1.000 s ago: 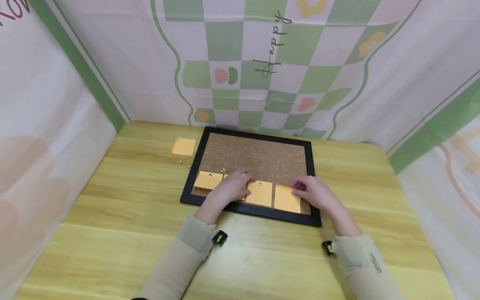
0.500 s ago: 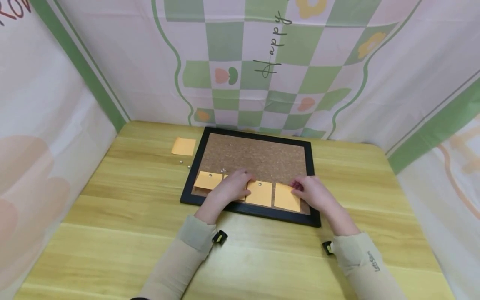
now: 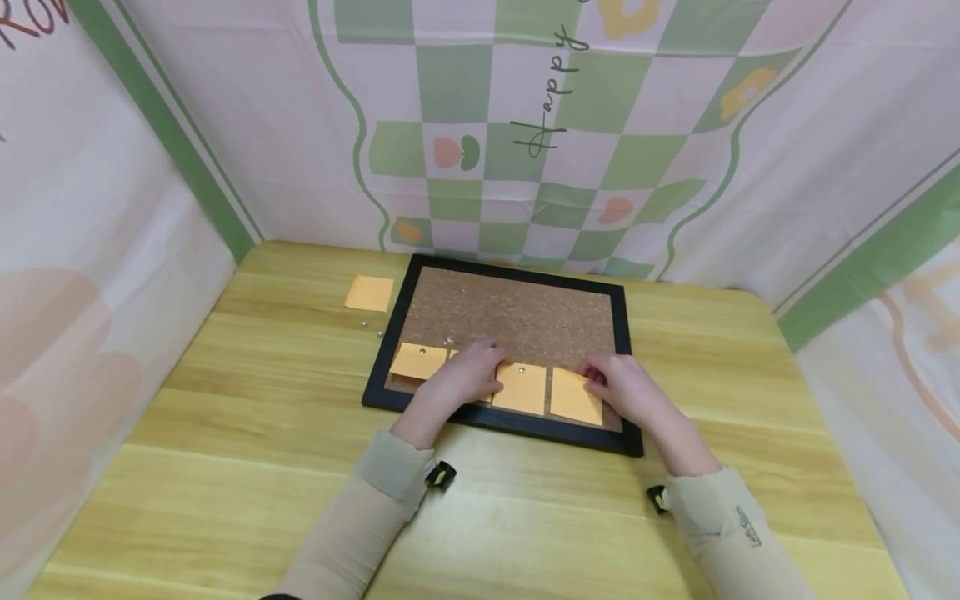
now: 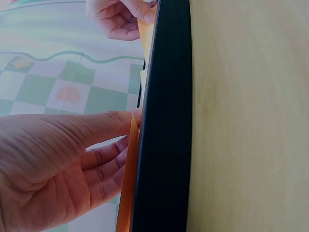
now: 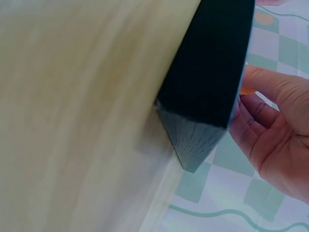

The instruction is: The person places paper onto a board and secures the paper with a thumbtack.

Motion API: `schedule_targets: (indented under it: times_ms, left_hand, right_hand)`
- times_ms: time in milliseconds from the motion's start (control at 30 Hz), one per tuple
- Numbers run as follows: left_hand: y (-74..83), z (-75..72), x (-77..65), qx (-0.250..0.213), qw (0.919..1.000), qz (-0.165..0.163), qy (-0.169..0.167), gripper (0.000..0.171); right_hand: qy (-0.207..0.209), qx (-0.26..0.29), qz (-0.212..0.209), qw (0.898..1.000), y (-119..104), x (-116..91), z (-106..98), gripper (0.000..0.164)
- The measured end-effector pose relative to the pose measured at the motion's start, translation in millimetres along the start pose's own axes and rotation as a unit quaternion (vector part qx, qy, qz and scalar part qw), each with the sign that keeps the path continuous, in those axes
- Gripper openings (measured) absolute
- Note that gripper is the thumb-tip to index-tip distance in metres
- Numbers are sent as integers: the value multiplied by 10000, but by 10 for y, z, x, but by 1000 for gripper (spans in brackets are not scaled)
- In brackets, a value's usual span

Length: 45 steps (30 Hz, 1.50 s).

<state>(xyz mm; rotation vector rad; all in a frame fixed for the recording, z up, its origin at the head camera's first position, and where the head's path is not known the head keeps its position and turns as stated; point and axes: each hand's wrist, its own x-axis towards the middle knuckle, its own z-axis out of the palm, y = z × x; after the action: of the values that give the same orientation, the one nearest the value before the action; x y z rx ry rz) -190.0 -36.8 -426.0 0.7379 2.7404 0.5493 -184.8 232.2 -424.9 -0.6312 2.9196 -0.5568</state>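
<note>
A black-framed corkboard (image 3: 517, 308) lies on the table, with a row of orange notes along its near side. My right hand (image 3: 626, 383) pinches the upper right corner of the rightmost note (image 3: 575, 397), which shows no pin. Beside it, the third note (image 3: 520, 390) has a silver pushpin (image 3: 522, 370) near its top. My left hand (image 3: 465, 371) rests on the board at that note's left edge, covering most of the second note. In the left wrist view, an orange note edge (image 4: 126, 179) stands slightly off the board. The leftmost note (image 3: 418, 361) is pinned too.
Left of the board lie a loose orange note (image 3: 369, 292) and two small silver pins (image 3: 365, 323). A small clear or silver item (image 3: 449, 340) sits on the cork above the left notes. A patterned cloth (image 3: 517, 200) hangs behind the table.
The rightmost note has shifted slightly upward on the cork with my right hand since the first frame. My left hand stays in place. The head view has tilted a little.
</note>
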Motion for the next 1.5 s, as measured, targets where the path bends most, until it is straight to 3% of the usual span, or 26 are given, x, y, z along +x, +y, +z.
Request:
schedule_targets:
  times_ms: [200,400,667,833,900,1233,1500]
  left_hand:
    - [-9,8,-1,-49,10000,-5,-9,40]
    - [-12,-1,-3,-65,10000,-5,-11,40]
    - [-5,-10,-1,-36,10000,2,-23,41]
    - [-3,-8,6,-25,10000,7,-8,41]
    - [-3,-6,7,-40,10000,16,3,41]
    - [-10,10,0,-41,10000,12,23,40]
    - [-11,0,-7,52,10000,79,-6,41]
  right_hand:
    - [-22,-74,16,10000,-24,-6,15,5]
    - [135,-656,-140,9977,-89,-53,14,17]
    - [586,-1578,-826,9823,-171,-51,71,39]
    - [718,-1875,-1323,9707,-214,-52,132,38]
    - [765,-1879,-1437,9686,-221,-53,148,28]
    - [191,-1449,-1099,9831,-262,-146,108,35]
    - [-62,-1147,-1013,9882,-312,-239,47,44]
